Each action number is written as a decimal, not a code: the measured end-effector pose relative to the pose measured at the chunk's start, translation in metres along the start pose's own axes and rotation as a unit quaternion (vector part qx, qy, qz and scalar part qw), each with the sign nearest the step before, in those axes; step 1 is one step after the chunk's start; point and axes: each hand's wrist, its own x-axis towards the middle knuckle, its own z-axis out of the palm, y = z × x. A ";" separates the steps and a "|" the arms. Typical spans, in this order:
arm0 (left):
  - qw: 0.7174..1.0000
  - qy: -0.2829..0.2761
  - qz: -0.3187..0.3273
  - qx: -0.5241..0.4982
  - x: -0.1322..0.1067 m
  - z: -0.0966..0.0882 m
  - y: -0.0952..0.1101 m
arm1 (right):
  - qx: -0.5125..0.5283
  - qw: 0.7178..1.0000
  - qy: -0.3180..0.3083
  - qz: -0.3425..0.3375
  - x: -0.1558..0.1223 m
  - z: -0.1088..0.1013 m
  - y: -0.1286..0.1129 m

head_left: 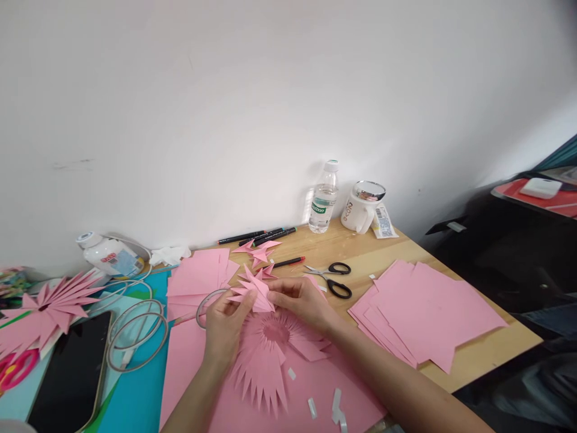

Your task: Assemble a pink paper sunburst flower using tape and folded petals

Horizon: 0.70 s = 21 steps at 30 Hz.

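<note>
Judging from the head view, a spiked pink fold (253, 293) is being fitted to the far rim of the paper flower (270, 355), which lies on a pink sheet (315, 394) at the near middle of the worktop (360, 248). The fold is pinched from both sides, the left hand (225, 329) curled closed on its left edge and the right hand (301, 300) closed by the fingertips on its right. The next move is judged to call for the fold's base to be lined up with the flower's centre and pressed down without crushing the points.

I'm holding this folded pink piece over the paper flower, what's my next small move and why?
Probably lower the folded pink piece onto the paper flower near its centre: left hand and right hand pinch it just above, and similar petals already fan around that centre.
</note>
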 end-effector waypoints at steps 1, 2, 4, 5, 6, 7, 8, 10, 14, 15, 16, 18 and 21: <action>1.000 0.001 0.000 0.003 0.000 0.000 0.000 | 0.001 1.000 0.004 0.003 0.000 -0.001 0.000; 1.000 0.001 -0.002 0.003 0.000 0.000 -0.001 | 0.003 1.000 0.007 0.006 0.000 -0.001 0.000; 1.000 -0.003 -0.007 0.001 0.000 0.000 -0.001 | 0.012 1.000 0.010 0.011 0.000 -0.001 0.000; 1.000 -0.006 -0.008 0.000 0.000 0.000 -0.001 | 0.020 1.000 0.010 0.011 0.000 -0.001 0.001; 1.000 -0.010 -0.010 0.000 0.000 0.000 -0.001 | 0.028 1.000 0.008 0.009 0.001 -0.001 0.001; 1.000 -0.013 -0.012 0.000 0.000 -0.001 -0.001 | 0.035 0.999 0.005 0.007 0.001 -0.001 0.002; 1.000 -0.016 -0.014 0.001 0.000 -0.001 -0.001 | 0.040 0.999 0.001 0.004 0.001 -0.001 0.002; 1.000 -0.023 -0.015 0.000 0.000 -0.002 -0.001 | 0.033 0.999 -0.004 0.001 0.002 -0.001 0.003; 0.998 -0.051 -0.025 -0.015 0.001 -0.003 -0.003 | -0.003 1.000 0.005 0.000 0.002 -0.003 0.003; 0.998 -0.058 -0.029 -0.018 0.001 -0.003 -0.003 | -0.009 1.000 0.012 -0.001 0.002 -0.003 0.002; 0.997 -0.065 -0.031 -0.018 0.001 -0.003 -0.004 | -0.013 1.000 0.021 -0.004 0.002 -0.002 0.002; 0.997 -0.072 -0.034 -0.015 0.001 -0.003 -0.004 | -0.022 0.999 0.041 -0.011 0.001 -0.001 0.000; 0.997 -0.070 -0.035 -0.009 -0.001 -0.003 -0.004 | -0.037 0.997 0.063 -0.016 0.000 0.003 -0.003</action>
